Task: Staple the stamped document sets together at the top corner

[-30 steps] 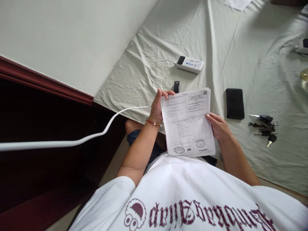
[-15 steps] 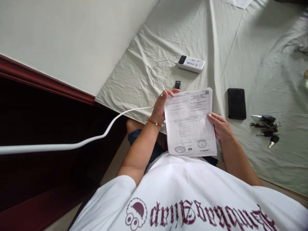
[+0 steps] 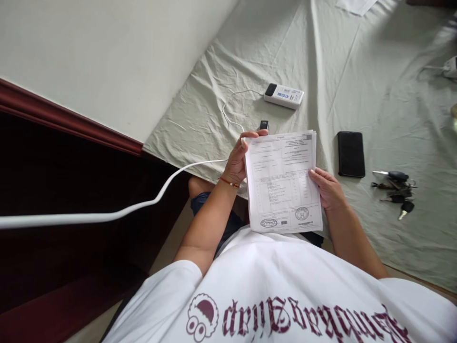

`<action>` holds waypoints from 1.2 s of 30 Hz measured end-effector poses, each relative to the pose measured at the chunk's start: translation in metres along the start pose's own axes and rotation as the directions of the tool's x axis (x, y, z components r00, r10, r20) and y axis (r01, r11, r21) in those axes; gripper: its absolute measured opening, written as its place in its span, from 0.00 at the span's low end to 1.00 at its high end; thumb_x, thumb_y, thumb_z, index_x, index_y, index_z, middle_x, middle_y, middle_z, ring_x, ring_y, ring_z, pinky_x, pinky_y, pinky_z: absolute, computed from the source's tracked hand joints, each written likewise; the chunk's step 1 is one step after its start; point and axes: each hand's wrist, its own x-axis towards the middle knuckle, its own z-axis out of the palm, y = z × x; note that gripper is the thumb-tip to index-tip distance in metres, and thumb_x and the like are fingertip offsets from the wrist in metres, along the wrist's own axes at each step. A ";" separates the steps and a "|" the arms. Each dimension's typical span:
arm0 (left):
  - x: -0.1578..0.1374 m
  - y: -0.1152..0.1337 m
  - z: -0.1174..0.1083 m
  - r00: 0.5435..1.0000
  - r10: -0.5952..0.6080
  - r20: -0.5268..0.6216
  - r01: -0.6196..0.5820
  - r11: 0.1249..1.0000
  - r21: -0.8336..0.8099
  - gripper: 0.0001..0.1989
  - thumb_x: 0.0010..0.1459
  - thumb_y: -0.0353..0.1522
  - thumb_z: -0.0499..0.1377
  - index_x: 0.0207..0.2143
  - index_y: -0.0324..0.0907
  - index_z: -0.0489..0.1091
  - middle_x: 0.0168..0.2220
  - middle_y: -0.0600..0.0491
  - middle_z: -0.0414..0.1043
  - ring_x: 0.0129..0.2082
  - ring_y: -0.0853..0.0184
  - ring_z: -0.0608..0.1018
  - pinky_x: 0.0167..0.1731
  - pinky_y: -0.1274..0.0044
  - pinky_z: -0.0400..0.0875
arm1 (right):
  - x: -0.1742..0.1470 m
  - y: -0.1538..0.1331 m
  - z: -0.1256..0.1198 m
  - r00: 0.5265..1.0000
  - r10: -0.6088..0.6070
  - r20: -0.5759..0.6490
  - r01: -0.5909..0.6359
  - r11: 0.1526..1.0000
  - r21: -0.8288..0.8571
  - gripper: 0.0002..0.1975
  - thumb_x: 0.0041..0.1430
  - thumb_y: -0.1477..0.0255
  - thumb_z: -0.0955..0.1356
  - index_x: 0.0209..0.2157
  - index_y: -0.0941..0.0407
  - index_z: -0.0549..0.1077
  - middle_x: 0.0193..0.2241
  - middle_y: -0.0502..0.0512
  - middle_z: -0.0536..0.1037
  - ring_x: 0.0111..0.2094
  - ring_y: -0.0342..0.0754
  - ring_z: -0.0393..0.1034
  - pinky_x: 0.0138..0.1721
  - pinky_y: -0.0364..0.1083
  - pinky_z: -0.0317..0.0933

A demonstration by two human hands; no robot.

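Note:
A stack of printed sheets point(image 3: 283, 181) with a form and two oval stamps is held up between my hands, just above my lap. My left hand point(image 3: 240, 155) grips its upper left corner, the fingers reaching behind and over the top edge. At the right edge, my right hand point(image 3: 326, 187) pinches the stack with the thumb on the front; its other fingers are partly hidden. Just beyond the left fingertips lies a small black object point(image 3: 263, 125), partly covered by the hand and the paper.
A white power bank point(image 3: 284, 96) with a thin white cable lies on the green-grey sheet point(image 3: 350, 95). To the right are a black phone point(image 3: 351, 154) and a bunch of keys point(image 3: 397, 188). A thick white cable point(image 3: 157, 197) crosses from the left. More paper point(image 3: 357, 5) lies at the far edge.
The stack of sheets has shifted very slightly to the right, and the left fingers lie a little differently on its top edge. Both hands keep their hold.

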 end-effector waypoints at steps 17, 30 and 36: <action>-0.025 -0.038 -0.009 0.941 -0.057 -0.334 0.107 0.985 0.134 0.15 0.64 0.45 0.69 0.38 0.45 0.75 0.38 0.52 0.84 0.53 0.59 0.85 0.59 0.66 0.76 | -0.011 -0.011 0.002 0.995 -0.090 -0.041 0.087 0.993 -0.086 0.20 0.53 0.52 0.81 0.43 0.48 0.85 0.41 0.51 0.89 0.44 0.57 0.85 0.45 0.51 0.79; -0.032 -0.047 -0.007 0.891 -0.256 -0.374 0.267 0.963 -0.024 0.13 0.67 0.42 0.66 0.38 0.41 0.79 0.36 0.47 0.86 0.51 0.53 0.87 0.59 0.60 0.79 | -0.006 -0.004 -0.004 1.000 -0.013 -0.021 0.011 0.996 -0.085 0.20 0.53 0.53 0.82 0.43 0.48 0.85 0.37 0.50 0.88 0.35 0.52 0.84 0.37 0.47 0.78; -0.026 -0.051 -0.015 0.878 -0.231 -0.419 0.267 0.963 0.028 0.06 0.64 0.32 0.68 0.35 0.43 0.73 0.31 0.55 0.82 0.44 0.61 0.87 0.58 0.63 0.78 | 0.002 -0.001 -0.011 0.995 -0.102 -0.021 0.087 0.923 -0.375 0.18 0.57 0.49 0.77 0.36 0.48 0.81 0.29 0.51 0.83 0.33 0.54 0.79 0.39 0.52 0.77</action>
